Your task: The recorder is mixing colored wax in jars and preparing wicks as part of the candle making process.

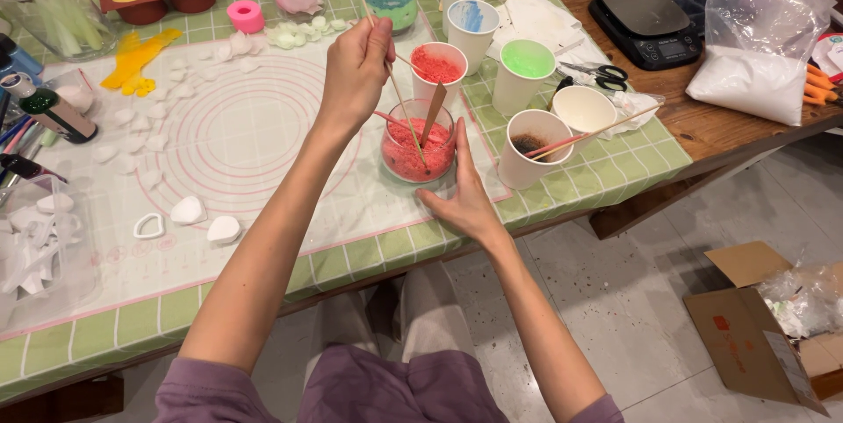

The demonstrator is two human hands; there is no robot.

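Left hand (356, 72) pinches a thin, light skewer (406, 111); right hand (461, 199), fingers spread, steadies the smooth, likely breakable glass jar (418, 152) low on its side.

Open silicone mat (237, 129) lies at nine o'clock of the glass jar (418, 152); paper cups (527, 149) crowd twelve to three o'clock, blocking passage.
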